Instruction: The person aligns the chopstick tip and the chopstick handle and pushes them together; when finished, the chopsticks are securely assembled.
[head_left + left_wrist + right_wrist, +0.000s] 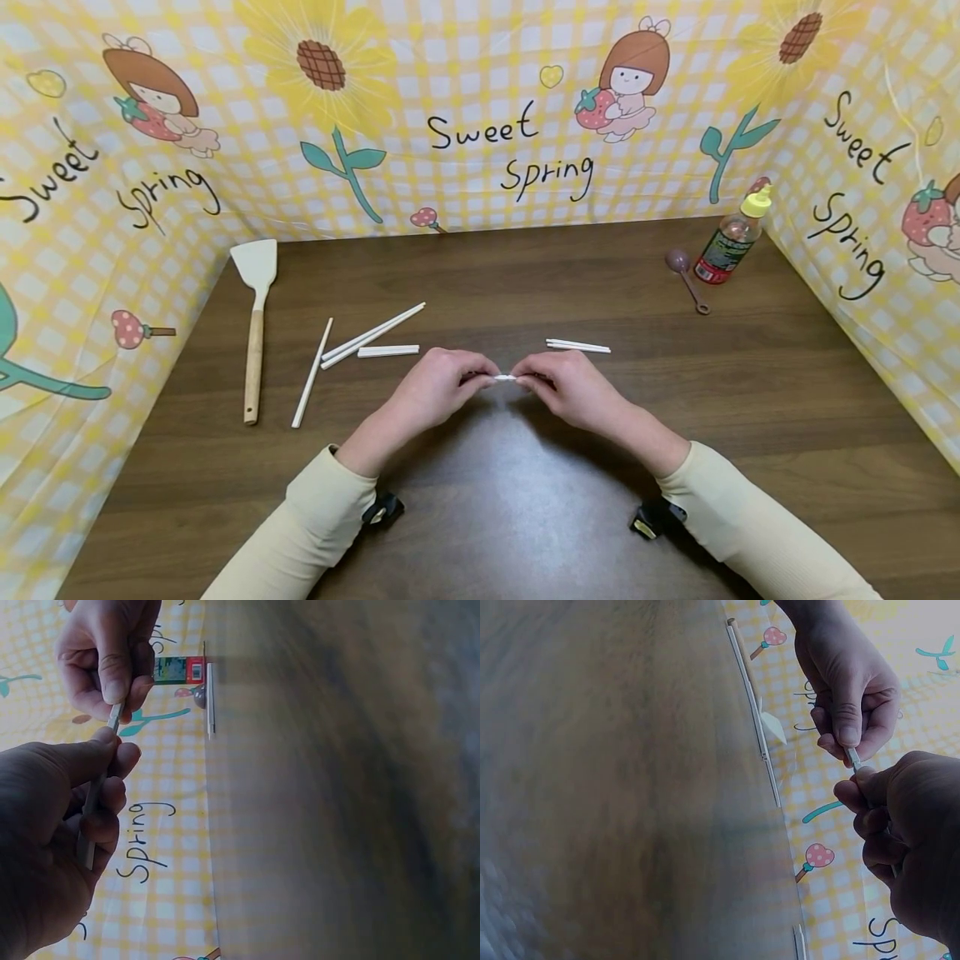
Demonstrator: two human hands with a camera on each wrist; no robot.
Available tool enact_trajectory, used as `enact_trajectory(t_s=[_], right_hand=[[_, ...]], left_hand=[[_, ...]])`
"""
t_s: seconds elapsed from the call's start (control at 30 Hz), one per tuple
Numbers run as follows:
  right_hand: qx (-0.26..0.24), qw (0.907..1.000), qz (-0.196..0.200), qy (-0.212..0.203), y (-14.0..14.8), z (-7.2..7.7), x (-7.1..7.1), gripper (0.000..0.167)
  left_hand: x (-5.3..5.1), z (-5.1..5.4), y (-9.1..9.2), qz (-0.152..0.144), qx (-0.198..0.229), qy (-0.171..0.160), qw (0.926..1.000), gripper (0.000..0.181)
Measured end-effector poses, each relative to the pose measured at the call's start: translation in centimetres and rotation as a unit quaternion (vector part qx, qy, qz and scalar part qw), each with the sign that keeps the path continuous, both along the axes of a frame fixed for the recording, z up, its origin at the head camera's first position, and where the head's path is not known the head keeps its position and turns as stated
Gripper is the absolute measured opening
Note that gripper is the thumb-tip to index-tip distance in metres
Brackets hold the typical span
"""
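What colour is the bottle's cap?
The cap is yellow, seen best in the head view.

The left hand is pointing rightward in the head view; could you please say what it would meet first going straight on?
The left hand would most likely meet the right hand, whose fingers face it beyond the white stick held between them, though exact depth is hard to judge.

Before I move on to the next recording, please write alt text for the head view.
A person's left hand and right hand pinch a thin white piece between them over a brown table. White sticks lie beyond the right hand and to the left, near a wooden-handled spatula; at back right are a purple spoon and yellow-capped bottle.
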State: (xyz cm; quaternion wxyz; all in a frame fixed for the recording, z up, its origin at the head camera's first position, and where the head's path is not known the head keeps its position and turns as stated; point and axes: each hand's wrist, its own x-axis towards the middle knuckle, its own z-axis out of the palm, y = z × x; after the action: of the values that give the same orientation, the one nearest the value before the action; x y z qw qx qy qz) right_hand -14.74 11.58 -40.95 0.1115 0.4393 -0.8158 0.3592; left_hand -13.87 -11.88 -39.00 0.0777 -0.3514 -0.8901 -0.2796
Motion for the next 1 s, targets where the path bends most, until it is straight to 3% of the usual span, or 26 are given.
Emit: enact_trajectory(t_s=[1.0], right_hand=[[-0.011, 0.9999, 0.002, -0.001, -0.08, 0.05, 0.16, 0.008]], left_hand=[[0.25, -0.08, 0.16, -0.006, 0.011, 0.028, 0.9995, 0.003]])
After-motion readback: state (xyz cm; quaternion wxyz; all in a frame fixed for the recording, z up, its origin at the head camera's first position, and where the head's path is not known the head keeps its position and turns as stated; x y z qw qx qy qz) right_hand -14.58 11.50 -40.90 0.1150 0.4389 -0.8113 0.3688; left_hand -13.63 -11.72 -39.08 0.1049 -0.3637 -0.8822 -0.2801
